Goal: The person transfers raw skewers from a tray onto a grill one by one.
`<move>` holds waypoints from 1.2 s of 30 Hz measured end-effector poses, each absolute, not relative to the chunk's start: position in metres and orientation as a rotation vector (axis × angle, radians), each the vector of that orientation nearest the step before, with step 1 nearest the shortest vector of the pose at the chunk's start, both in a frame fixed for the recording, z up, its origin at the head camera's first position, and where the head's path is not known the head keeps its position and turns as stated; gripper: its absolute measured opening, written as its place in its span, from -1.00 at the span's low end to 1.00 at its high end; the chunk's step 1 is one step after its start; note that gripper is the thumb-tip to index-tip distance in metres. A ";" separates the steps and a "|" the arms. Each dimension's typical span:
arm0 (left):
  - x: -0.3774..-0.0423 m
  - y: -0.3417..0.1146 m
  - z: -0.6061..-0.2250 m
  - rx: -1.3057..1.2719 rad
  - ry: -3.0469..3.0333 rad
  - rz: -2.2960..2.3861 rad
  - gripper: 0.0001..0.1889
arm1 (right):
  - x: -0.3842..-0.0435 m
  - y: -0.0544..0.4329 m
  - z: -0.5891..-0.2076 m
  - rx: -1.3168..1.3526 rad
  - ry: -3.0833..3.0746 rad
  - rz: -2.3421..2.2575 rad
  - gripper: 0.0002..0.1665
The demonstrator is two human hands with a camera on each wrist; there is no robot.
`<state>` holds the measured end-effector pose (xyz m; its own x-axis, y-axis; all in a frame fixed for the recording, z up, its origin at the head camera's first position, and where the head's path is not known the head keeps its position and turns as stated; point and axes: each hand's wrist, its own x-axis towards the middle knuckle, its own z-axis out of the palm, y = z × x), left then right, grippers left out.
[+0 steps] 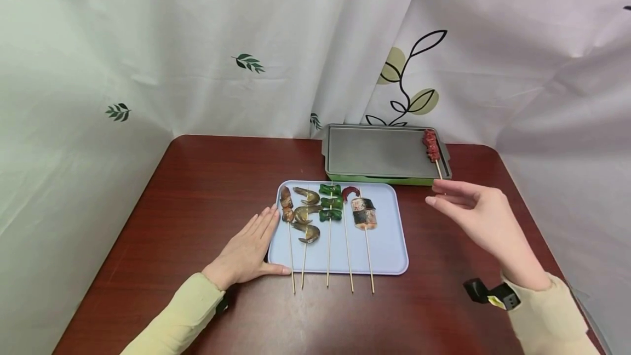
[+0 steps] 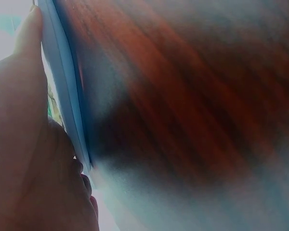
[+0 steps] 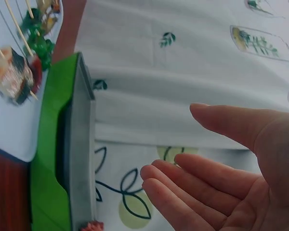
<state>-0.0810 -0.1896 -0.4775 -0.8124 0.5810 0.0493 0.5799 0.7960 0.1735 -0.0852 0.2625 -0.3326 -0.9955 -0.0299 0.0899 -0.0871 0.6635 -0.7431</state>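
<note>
My left hand [image 1: 248, 248] rests along the left edge of a pale blue tray [image 1: 389, 245], fingers straight and thumb at its front left corner. Skewers lie on that tray: a browned piece [image 1: 287, 204], shrimp [image 1: 307, 213], green pepper [image 1: 331, 202], a dark red curled piece [image 1: 350, 193] and fish chunks [image 1: 364, 213]. At the front right of the grill, my right hand [image 1: 480, 218] hovers with thumb and fingers apart, nothing between them in the right wrist view. A red meat skewer [image 1: 431, 145] lies on the grill's right side, its stick end near my right fingertips.
The grey-topped grill [image 1: 374, 152] with a green base [image 3: 50, 144] stands at the table's back, behind the tray. A white curtain [image 1: 207, 43] with leaf prints hangs behind and beside the dark red wooden table [image 1: 217, 179].
</note>
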 end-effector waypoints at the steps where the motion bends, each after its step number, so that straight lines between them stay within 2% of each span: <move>1: -0.081 -0.189 -0.476 0.956 2.969 0.273 0.32 | -0.085 0.261 -0.334 0.110 -2.802 1.257 -0.46; 14: -0.082 -0.188 -0.476 0.920 2.943 0.252 0.33 | -0.080 0.239 -0.363 0.173 -2.828 1.431 -0.42; 25: -0.081 -0.190 -0.481 0.937 2.966 0.281 0.33 | -0.077 0.219 -0.402 0.197 -2.889 1.511 -0.43; 36: -0.081 -0.190 -0.480 0.949 2.979 0.251 0.33 | -0.073 0.203 -0.439 0.127 -2.939 1.625 -0.46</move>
<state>-0.0807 -0.1903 -0.4800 -0.8169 0.5751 0.0437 0.5743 0.8041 0.1536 -0.0732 0.2026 -0.4385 -0.9733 -0.1702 -0.1540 0.0399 0.5351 -0.8438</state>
